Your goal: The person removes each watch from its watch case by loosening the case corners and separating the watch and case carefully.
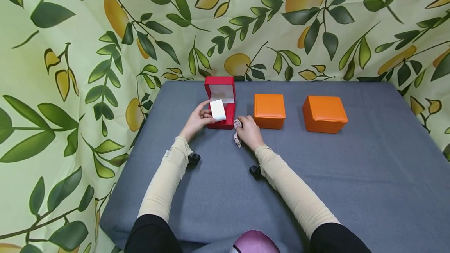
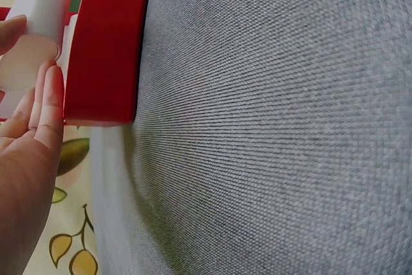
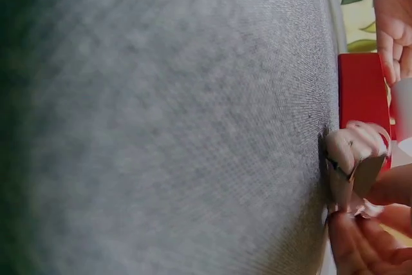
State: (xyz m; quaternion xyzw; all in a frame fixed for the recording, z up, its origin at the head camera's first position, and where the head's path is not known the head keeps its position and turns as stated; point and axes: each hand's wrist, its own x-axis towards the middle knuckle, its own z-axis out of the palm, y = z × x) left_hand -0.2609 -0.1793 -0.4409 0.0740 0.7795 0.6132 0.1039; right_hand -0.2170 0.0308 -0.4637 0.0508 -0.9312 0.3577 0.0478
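My left hand (image 1: 199,120) pinches a white watch cushion (image 1: 218,110) over the open red box (image 1: 220,125). In the left wrist view the cushion (image 2: 44,8) shows as a rounded white roll between thumb and fingers, beside the red box wall (image 2: 106,43). The box lid stands up, its pale lining facing me. Just right of the box, my right hand (image 1: 250,132) holds a pink wristwatch (image 1: 237,125) by its round face, the strap trailing down toward the table. The right wrist view shows the watch (image 3: 351,152) bunched at the fingertips, close to the cloth.
Two closed orange boxes (image 1: 269,111) stand to the right, the farther orange box (image 1: 325,114) slightly turned. Grey-blue cloth (image 1: 379,175) covers the table. A leaf-patterned curtain (image 1: 225,22) hangs behind and to the left.
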